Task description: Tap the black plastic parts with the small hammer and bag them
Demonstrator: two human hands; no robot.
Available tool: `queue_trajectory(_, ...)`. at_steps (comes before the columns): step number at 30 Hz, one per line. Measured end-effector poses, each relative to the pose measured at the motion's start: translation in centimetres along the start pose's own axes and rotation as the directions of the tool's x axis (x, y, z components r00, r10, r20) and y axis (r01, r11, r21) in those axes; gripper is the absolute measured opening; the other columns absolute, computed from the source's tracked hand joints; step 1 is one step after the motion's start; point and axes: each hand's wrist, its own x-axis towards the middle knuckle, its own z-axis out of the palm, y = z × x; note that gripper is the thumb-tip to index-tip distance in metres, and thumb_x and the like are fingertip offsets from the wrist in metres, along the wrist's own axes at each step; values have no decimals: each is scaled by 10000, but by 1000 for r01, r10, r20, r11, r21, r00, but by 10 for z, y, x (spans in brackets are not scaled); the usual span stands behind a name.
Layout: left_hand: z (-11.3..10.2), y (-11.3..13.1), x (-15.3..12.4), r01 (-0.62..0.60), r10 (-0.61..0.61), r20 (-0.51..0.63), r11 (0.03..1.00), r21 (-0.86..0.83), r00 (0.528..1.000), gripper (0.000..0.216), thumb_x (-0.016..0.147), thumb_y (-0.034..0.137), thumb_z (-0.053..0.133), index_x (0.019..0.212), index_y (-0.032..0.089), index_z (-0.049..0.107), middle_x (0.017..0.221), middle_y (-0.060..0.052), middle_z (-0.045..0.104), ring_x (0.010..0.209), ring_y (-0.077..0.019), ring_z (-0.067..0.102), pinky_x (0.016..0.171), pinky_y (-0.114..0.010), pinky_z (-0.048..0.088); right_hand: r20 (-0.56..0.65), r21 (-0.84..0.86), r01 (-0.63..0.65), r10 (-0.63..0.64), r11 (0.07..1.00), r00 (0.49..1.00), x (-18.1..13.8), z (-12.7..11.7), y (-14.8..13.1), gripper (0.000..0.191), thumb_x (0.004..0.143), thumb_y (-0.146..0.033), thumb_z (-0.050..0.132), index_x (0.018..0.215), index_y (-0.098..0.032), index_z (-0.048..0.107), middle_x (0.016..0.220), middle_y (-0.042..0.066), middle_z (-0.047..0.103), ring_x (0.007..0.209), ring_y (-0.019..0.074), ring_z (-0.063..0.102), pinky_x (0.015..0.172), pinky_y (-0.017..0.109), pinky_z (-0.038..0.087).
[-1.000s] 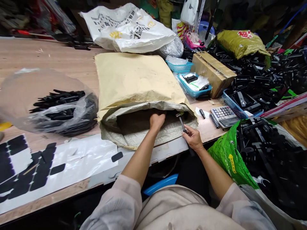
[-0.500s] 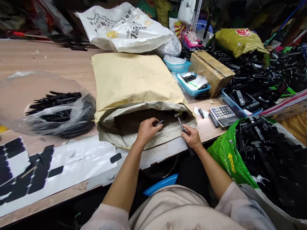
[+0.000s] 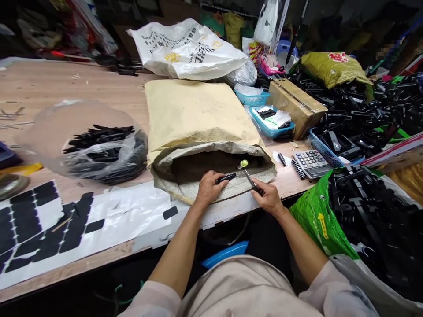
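Observation:
My left hand (image 3: 209,188) is closed on a slim black plastic piece (image 3: 228,177), which points right over the mouth of the sack. In my right hand (image 3: 269,197) is a small hammer (image 3: 247,175) with a metal shaft, a dark grip and a yellow-green tip on its head. The hammer head is just right of the black piece's end, apparently a little apart from it. Both hands are at the front lip of a tan paper sack (image 3: 198,112), lying flat with its pale woven lining gaping toward me. Its inside is dark.
Left of the sack, a clear plastic bag (image 3: 128,163) holds black pieces. Black patches on white sheets (image 3: 128,211) lie along the front edge. To the right are a calculator (image 3: 312,164), a cardboard box (image 3: 297,105), blue baskets (image 3: 274,131) and a green bag (image 3: 310,209) of black parts.
The view has turned slightly left. The black piece in my left hand now shows more of its length, lying nearly level, and the hammer head has come closer to its end.

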Motion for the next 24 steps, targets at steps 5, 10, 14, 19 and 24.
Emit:
queue_trajectory(5, 3, -2, 0, 8, -8, -1, 1000, -3, 1000, 250, 828, 361, 661, 992, 211, 776, 829, -30, 618, 808, -171, 587, 746, -283, 466, 58, -46, 77, -74, 996, 996, -4, 6, -20, 464, 826, -235, 593, 1276, -164, 683, 959, 84, 779, 691, 193, 704, 706, 293, 580)
queue_trajectory(10, 3, -4, 1, -10, 10, -1, 1000, -9, 1000, 236, 834, 334, 660, 994, 210, 782, 820, -28, 619, 792, -164, 583, 751, -284, 463, 108, -140, 104, -90, 985, 990, -2, 11, -21, 469, 820, -191, 586, 1280, -188, 677, 1179, 85, 744, 920, 236, 744, 852, 322, 585)
queue_trajectory(14, 4, -4, 1, -20, 19, -18, 1000, -21, 1000, 216, 826, 307, 668, 975, 200, 782, 804, -24, 611, 774, -160, 577, 738, -283, 455, 121, -155, 90, -72, 984, 990, 0, 10, -23, 458, 811, -187, 589, 1257, -181, 690, 1127, 74, 764, 888, 231, 752, 826, 310, 595)
queue_trajectory(19, 3, -1, -1, -9, 7, -45, 999, -33, 999, 266, 749, 248, 707, 1003, 183, 754, 753, 4, 554, 678, -139, 522, 659, -266, 423, 109, -101, 153, -142, 983, 984, 0, 14, -27, 468, 831, -210, 591, 1292, -190, 668, 1194, 78, 738, 959, 229, 745, 874, 301, 586)
queue_trajectory(24, 0, 4, -1, 34, -35, -36, 999, -8, 999, 186, 747, 248, 706, 921, 186, 725, 756, 9, 547, 679, -141, 510, 680, -274, 412, 165, -135, 175, -152, 975, 975, 1, 20, -24, 456, 813, -195, 593, 1257, -200, 694, 1159, 79, 752, 942, 240, 743, 881, 319, 581)
